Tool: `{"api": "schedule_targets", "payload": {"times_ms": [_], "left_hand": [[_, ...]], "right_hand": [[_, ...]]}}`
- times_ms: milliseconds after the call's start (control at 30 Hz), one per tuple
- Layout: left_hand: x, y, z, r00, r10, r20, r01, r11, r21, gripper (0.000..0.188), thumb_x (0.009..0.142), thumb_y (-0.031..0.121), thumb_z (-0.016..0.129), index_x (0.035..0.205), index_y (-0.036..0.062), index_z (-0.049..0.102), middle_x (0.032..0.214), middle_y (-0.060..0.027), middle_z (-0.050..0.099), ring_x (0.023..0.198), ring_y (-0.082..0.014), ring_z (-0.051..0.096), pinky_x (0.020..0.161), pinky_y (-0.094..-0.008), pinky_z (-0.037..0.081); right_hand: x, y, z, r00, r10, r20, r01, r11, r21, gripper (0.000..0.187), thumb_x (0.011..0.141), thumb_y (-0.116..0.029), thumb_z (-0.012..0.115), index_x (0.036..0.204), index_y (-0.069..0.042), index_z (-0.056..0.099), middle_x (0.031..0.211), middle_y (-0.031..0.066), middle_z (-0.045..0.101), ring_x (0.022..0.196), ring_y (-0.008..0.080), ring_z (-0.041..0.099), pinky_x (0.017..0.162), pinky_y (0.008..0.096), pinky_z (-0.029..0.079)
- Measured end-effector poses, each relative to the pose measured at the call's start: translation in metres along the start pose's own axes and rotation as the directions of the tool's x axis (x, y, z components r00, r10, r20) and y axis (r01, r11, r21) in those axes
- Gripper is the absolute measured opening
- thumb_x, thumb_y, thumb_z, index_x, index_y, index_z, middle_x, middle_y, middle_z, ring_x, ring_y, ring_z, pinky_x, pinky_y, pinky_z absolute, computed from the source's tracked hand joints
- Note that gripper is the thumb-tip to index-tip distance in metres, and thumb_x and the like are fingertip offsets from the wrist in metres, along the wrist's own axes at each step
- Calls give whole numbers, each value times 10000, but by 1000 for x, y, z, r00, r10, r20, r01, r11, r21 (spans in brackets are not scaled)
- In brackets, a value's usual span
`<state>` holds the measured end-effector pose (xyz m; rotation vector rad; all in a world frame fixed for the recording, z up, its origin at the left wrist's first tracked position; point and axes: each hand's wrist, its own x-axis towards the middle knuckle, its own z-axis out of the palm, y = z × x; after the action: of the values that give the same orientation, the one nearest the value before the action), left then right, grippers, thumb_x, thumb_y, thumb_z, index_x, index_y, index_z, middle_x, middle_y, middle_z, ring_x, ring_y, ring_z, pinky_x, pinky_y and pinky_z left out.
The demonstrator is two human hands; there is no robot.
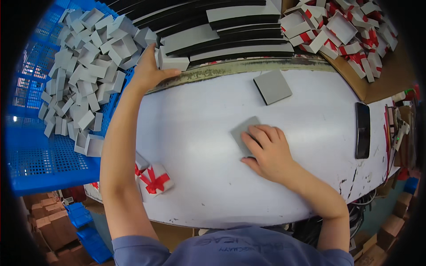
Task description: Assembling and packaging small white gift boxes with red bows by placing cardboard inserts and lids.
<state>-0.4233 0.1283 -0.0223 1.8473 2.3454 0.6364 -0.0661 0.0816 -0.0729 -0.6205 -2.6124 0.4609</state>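
Note:
My left hand (150, 71) reaches to the far left edge of the table. Its index finger and thumb are spread in an L around a small light grey box (174, 63); a firm hold does not show. In the middle of the white table my right hand (270, 153) lies over a flat grey square piece (240, 133), fingers bent across its top and thumb at its near edge. Part of that piece is hidden under the hand. Farther back lies a second grey square piece (273, 88) with a dark edge.
A blue basket (53, 170) full of small light grey boxes (95, 66) stands at left. Long grey strips with black sides (242, 31) line the back. A cardboard box (381, 80) holds red-ribboned white boxes. A phone (362, 131) lies right; a red-bowed box (155, 181) sits near left.

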Motion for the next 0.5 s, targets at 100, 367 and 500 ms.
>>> {"api": "schedule_targets", "payload": {"times_ms": [100, 367, 500], "left_hand": [[20, -3, 30, 992, -42, 115, 81, 930, -359, 933, 573, 325, 827, 1284, -48, 352, 1192, -214, 521, 1075, -320, 532, 922, -359, 413], [-90, 55, -11, 913, 406, -45, -400, 911, 100, 802, 553, 90, 739, 1267, 37, 378, 1175, -196, 415, 1111, -342, 430, 931, -380, 378], [-145, 142, -21, 830, 449, 330, -539, 798, 271, 932, 535, 95, 741, 1348, 44, 288, 1182, -180, 412, 1093, -332, 436, 979, -439, 306]], "right_hand": [[-9, 8, 2, 999, 18, -44, -17, 1000, 21, 557, 627, -235, 720, 1111, -30, 537, 1163, 114, 485, 1083, 273, 423, 886, 413, 350], [-1, 10, -6, 999, -10, -49, 10, 1000, -8, 449, 635, -101, 610, 1075, -29, 558, 1097, 100, 527, 1004, 252, 479, 843, 374, 378], [-7, 25, -3, 995, -52, -81, 46, 997, -69, 388, 633, -34, 658, 1016, -58, 606, 995, 54, 584, 891, 226, 535, 733, 339, 427]]}}
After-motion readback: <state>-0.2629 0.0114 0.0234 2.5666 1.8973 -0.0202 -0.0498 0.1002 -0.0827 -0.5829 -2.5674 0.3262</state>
